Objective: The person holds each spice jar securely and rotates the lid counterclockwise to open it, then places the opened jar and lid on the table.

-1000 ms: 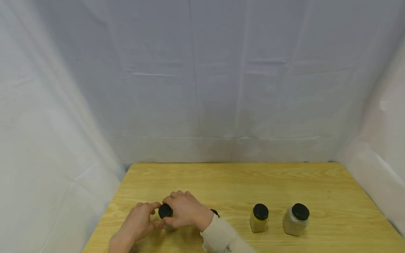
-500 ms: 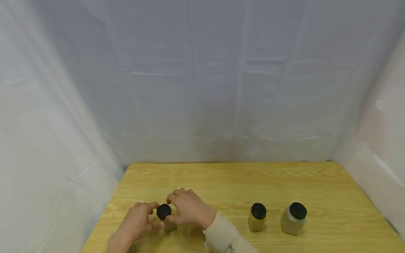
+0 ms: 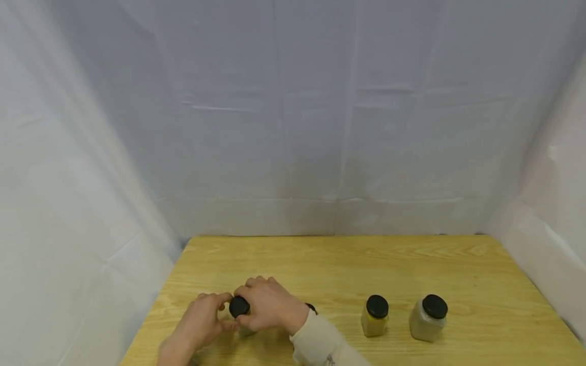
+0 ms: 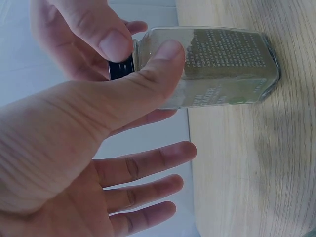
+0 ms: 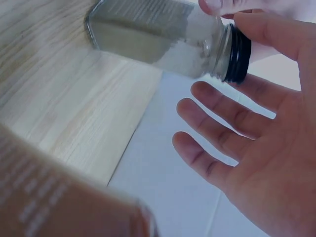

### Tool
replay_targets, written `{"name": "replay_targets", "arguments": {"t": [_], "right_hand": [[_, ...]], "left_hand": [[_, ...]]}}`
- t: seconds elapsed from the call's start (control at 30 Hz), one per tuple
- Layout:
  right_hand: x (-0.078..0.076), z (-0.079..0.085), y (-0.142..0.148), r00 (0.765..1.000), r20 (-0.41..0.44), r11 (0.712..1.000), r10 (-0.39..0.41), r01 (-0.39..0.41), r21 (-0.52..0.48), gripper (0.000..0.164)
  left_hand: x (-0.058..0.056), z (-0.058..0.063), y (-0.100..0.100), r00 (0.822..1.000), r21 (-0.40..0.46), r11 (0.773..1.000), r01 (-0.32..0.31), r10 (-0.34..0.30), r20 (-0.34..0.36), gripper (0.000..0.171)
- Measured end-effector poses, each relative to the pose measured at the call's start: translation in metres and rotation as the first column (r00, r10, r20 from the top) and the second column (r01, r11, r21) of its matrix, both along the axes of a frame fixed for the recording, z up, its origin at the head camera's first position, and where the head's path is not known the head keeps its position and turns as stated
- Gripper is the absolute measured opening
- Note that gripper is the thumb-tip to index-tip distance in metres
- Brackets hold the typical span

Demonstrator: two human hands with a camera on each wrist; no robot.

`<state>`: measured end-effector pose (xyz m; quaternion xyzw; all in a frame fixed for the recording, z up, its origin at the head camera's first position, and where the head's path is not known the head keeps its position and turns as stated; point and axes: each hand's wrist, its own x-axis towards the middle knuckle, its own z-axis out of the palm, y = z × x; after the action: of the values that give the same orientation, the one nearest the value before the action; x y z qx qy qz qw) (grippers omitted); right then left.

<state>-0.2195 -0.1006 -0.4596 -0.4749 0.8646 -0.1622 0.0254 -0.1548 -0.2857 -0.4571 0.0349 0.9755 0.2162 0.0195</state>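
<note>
A faceted glass spice jar (image 4: 227,69) with printed text and greyish-brown powder stands upright on the wooden table. Its black screw lid (image 5: 239,54) is on the neck. My left hand (image 3: 199,320) pinches the jar's upper glass between thumb and index finger, the other fingers stretched out, as the left wrist view shows. From the other side, my right hand (image 3: 270,307) pinches the lid with thumb and index finger. Its remaining fingers (image 5: 207,128) extend loosely beside the neck. In the head view both hands cover most of the jar.
To the right stand a jar with yellow contents (image 3: 374,324) and a wider pale jar (image 3: 426,324), both black-lidded. Behind my right wrist another black lid (image 3: 312,307) peeks out. A brownish jar (image 5: 59,192) looms close in the right wrist view. White sheeting (image 3: 311,152) surrounds the table.
Half a second ago my right fingers were spread away from the lid; now they are back around it. My left hand has kept its place on the jar.
</note>
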Motion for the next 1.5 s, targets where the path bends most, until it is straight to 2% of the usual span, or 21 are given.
{"name": "replay_targets", "arguments": {"t": [0.13,0.33,0.6,0.7,0.97,1.23,1.5], "right_hand": [[0.000,-0.002,0.000,1.000,-0.021,1.000,-0.008,0.008,0.022,0.047],[-0.001,0.001,0.003,0.996,-0.057,0.996,-0.067,0.070,0.051,0.054],[-0.005,0.000,0.005,0.997,-0.032,0.997,-0.069,0.070,0.031,0.036],[-0.004,0.001,0.005,0.998,-0.016,0.998,-0.057,0.057,0.021,0.035],[-0.002,0.003,-0.001,1.000,-0.023,1.000,-0.016,0.016,0.010,0.040],[-0.001,0.002,0.002,0.996,-0.026,0.995,-0.085,0.087,0.049,0.051],[-0.003,0.004,0.009,0.996,-0.049,0.997,-0.068,0.069,0.023,0.035]], "left_hand": [[0.000,0.000,0.003,1.000,-0.006,1.000,-0.001,0.001,-0.018,0.052],[-0.002,0.002,0.003,1.000,-0.020,1.000,-0.005,0.005,-0.018,0.049],[-0.002,0.001,0.001,1.000,-0.007,1.000,-0.014,0.014,0.000,0.047],[-0.001,0.001,0.001,1.000,-0.006,1.000,-0.010,0.010,-0.006,0.047],[-0.003,-0.002,0.001,1.000,-0.020,1.000,-0.012,0.011,-0.029,0.048],[-0.002,0.001,0.002,1.000,-0.009,1.000,-0.020,0.020,0.004,0.049],[0.001,0.004,0.002,0.999,0.007,1.000,-0.030,0.030,0.031,0.047]]}}
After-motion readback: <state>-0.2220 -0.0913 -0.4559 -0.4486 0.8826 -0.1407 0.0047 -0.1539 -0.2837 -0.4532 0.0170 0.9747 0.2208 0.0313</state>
